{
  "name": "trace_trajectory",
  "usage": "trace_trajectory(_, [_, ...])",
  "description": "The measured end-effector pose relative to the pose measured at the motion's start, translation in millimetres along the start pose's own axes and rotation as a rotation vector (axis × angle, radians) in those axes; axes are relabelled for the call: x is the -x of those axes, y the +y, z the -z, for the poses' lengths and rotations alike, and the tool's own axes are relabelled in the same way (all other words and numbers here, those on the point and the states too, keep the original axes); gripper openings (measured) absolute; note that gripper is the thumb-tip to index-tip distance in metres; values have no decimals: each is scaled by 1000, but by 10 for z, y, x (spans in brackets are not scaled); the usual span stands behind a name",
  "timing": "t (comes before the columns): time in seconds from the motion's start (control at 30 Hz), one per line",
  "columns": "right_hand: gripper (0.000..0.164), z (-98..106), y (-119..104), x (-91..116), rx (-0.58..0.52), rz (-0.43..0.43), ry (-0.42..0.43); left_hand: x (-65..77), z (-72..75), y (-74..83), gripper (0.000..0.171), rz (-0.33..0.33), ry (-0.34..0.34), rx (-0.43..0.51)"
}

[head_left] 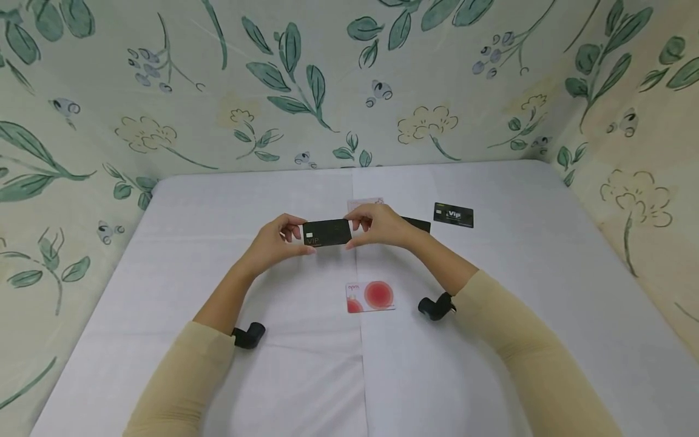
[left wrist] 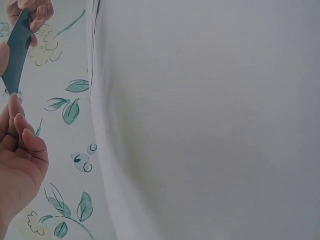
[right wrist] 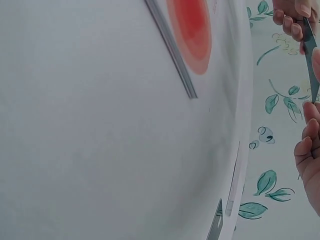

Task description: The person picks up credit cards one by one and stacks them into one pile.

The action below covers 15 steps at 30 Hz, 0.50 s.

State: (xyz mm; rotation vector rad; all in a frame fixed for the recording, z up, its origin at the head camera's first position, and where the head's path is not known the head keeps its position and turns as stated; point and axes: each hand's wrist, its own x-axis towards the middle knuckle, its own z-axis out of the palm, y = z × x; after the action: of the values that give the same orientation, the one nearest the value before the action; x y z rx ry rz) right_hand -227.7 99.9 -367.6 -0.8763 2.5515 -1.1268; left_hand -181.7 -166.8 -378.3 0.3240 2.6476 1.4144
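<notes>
A black card [head_left: 327, 233] with a chip and "VIP" lettering is held up over the white table. My left hand [head_left: 275, 241] pinches its left end between thumb and fingers. At the other end, the thumb and fingers of my right hand [head_left: 382, 226] grip it the same way. The left wrist view has this card [left wrist: 19, 52] nearly edge-on, with the left hand [left wrist: 22, 155] below it. Nearer to me lies a white card with red circles [head_left: 370, 296]. Behind the right hand, a second black card [head_left: 418, 224] and a pale pink card [head_left: 364, 201] are partly hidden.
Another black card marked "Vip" [head_left: 454, 215] lies further right. The white tablecloth [head_left: 306, 388] has creases and a seam down the middle. Leaf-patterned fabric [head_left: 327, 91] closes off the back and sides. A small black camera sits at each wrist.
</notes>
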Motion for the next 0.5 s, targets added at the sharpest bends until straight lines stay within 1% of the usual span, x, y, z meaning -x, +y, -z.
trace_trajectory(0.2, [61,53,-54,172,13,14,21,76,-61,101,61,-40,13,19])
trace_trajectory(0.33, [61,76,-97,266,12,40,23,116,-102,128,60,-44,14,21])
trace_trajectory(0.5, [61,86,-132,378,30,56,49,172,-144,161,59,-65,15,21])
